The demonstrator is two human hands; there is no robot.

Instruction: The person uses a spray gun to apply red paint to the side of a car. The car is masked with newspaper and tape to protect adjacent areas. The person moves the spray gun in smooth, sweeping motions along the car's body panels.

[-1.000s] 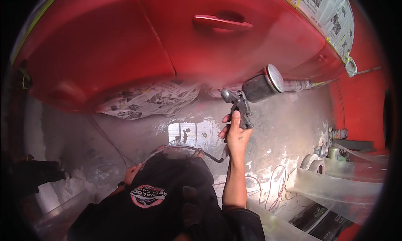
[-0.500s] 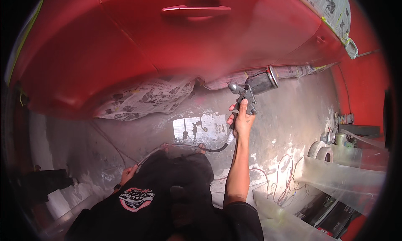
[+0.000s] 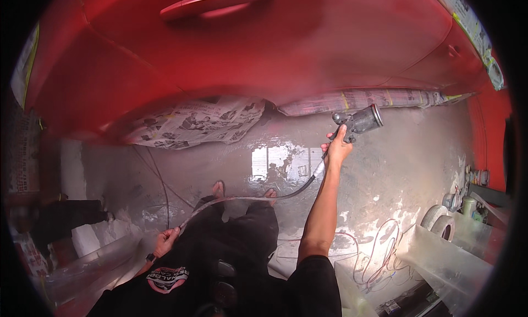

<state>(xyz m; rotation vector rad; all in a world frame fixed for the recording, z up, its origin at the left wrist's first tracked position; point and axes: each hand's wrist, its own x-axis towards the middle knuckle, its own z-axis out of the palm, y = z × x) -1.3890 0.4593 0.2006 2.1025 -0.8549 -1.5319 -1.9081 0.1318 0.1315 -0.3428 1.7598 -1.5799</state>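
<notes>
A dark spray gun (image 3: 365, 120) with a cylindrical cup is held tilted in my right hand (image 3: 337, 147), whose fingers wrap its grip. From the gun's lower end an air hose (image 3: 264, 199) curves left in front of my legs. My left hand (image 3: 167, 240) grips that hose at the lower left, by my side. Beyond the gun spreads a red car body (image 3: 341, 47) with a door handle (image 3: 220, 2). Sheets of newspaper (image 3: 203, 121) cover the wheel area, and more masking paper (image 3: 357, 99) runs along the lower edge. Haze hangs over the red panel.
My bare feet (image 3: 218, 189) stand on the wet, stained concrete floor (image 3: 385, 168). Tyres (image 3: 434, 218) and a greenish can (image 3: 468, 206) stand at the right. Coiled thin hoses (image 3: 379, 251) lie on the floor near translucent plastic sheeting (image 3: 451, 267). A red wall (image 3: 489, 135) rises far right.
My right hand and the spray gun have moved right and slightly lower, away from the panel. The view has shifted, and my feet now show more fully. Both hands keep their holds.
</notes>
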